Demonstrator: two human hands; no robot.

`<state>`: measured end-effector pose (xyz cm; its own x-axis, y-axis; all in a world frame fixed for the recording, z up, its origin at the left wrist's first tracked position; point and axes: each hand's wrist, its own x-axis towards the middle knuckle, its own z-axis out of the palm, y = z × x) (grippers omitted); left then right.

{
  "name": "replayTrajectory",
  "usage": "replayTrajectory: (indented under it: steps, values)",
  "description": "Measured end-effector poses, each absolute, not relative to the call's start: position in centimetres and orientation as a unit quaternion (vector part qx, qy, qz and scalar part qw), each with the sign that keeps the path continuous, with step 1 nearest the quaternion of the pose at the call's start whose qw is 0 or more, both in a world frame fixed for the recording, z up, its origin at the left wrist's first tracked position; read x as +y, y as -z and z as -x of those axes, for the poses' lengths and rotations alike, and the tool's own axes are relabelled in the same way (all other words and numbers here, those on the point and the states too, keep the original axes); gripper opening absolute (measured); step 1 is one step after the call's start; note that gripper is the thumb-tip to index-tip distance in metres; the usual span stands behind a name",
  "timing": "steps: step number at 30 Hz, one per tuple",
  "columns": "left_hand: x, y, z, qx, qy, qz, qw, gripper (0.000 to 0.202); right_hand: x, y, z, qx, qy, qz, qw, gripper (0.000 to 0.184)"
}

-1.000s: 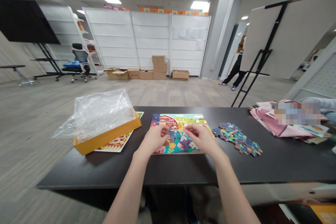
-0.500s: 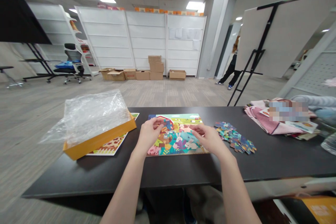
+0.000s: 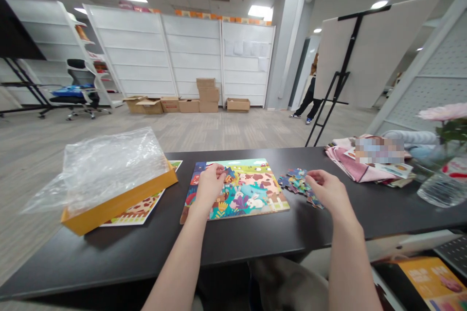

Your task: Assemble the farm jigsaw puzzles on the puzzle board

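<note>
A colourful jigsaw puzzle board (image 3: pixel 251 189) lies flat on the black table (image 3: pixel 255 238). My left hand (image 3: pixel 208 184) rests on the board's upper left part, fingers curled over a blue puzzle piece (image 3: pixel 229 173). My right hand (image 3: pixel 326 189) is off the board to the right, over a heap of loose puzzle pieces (image 3: pixel 296 182), its fingers bent and touching the heap. Whether it holds a piece is hidden.
A yellow box lid (image 3: pixel 120 197) with crumpled clear plastic (image 3: pixel 105 165) sits at the left on a printed sheet (image 3: pixel 134 211). Pink cloth (image 3: pixel 350 165) and a glass vase with flowers (image 3: pixel 438 180) stand at the right. An easel (image 3: pixel 335 77) and a person (image 3: pixel 310 95) are beyond.
My right hand left the puzzle board and moved right onto the heap of loose pieces. My left hand stayed on the board. The view swung to the right.
</note>
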<state>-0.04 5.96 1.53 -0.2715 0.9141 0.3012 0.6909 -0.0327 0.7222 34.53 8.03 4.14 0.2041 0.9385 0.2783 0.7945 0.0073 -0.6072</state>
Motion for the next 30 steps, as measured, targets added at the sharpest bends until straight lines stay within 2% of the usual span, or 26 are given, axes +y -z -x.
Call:
replayTrajectory:
  steps: [4, 10, 14, 17, 22, 24, 27, 30]
  values:
    - [6.5, -0.7, 0.4, 0.701, -0.387, -0.59, 0.104, 0.014, 8.9, -2.8, -38.4, -0.632, -0.09, 0.723, 0.264, 0.03]
    - [6.4, -0.9, 0.5, 0.691, -0.348, -0.617, 0.143, 0.023, 9.6, -0.8, -43.4, -0.634, -0.082, 0.743, 0.197, 0.047]
    - [6.2, -1.2, 0.0, 0.674, -0.338, -0.64, 0.147, 0.026, 9.6, -0.5, -44.3, -0.634, -0.126, 0.731, 0.217, 0.05]
    - [6.2, -1.0, -0.2, 0.665, -0.331, -0.654, 0.143, 0.027, 9.4, -0.8, -44.2, -0.63, -0.114, 0.735, 0.223, 0.047]
    - [6.2, -0.9, -0.1, 0.657, -0.329, -0.669, 0.115, 0.027, 8.8, -2.0, -44.0, -0.637, -0.113, 0.718, 0.258, 0.032]
    - [6.1, -1.1, 0.0, 0.659, -0.334, -0.667, 0.099, 0.026, 8.3, -2.7, -43.5, -0.637, -0.167, 0.687, 0.307, 0.036]
    - [5.8, -1.9, -0.5, 0.65, -0.371, -0.655, 0.103, 0.023, 7.5, -4.0, -41.4, -0.617, -0.287, 0.624, 0.384, 0.052]
    - [5.0, -2.9, -1.9, 0.606, -0.434, -0.645, 0.166, 0.02, 6.8, -4.9, -38.2, -0.621, -0.408, 0.549, 0.382, 0.06]
